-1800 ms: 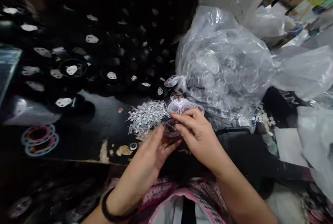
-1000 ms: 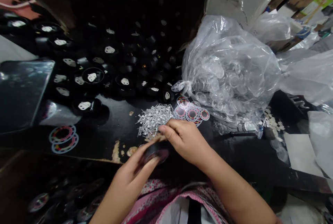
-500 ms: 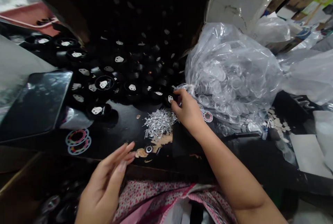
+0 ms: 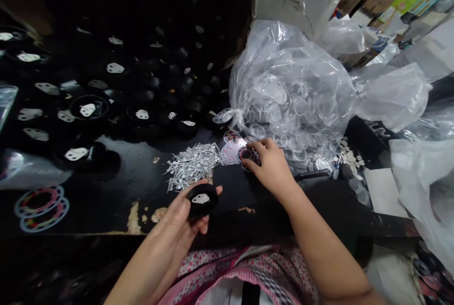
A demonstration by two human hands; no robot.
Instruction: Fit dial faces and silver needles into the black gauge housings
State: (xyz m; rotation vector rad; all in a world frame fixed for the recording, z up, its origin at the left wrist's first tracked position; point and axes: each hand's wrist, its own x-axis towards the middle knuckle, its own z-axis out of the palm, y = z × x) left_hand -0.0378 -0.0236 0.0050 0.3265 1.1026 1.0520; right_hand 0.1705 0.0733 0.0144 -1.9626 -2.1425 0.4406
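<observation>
My left hand (image 4: 173, 231) holds a round black case (image 4: 202, 204) near the table's front edge. Inside the case lies a pale metal plate with small holes. To the right, my right hand (image 4: 271, 170) has its thumb and fingers closed at the edge of a round dial disc (image 4: 246, 154) printed with a coloured ring. Other dial discs (image 4: 230, 146) lie overlapping just left of those fingers. Between the hands and a little farther back is a heap of thin silver needle-like pieces (image 4: 193, 165).
Many black cases (image 4: 142, 115) with pale plates crowd the back left. A clear plastic bag (image 4: 294, 87) of transparent round covers stands at the back right. Two dial discs (image 4: 44, 215) lie front left. A dark pen-like tool (image 4: 314, 175) and white card (image 4: 386, 194) are at right.
My right hand took a black case from the back row, and it is now in my left hand. The right hand has moved to the dial discs. The view has turned to the right.
</observation>
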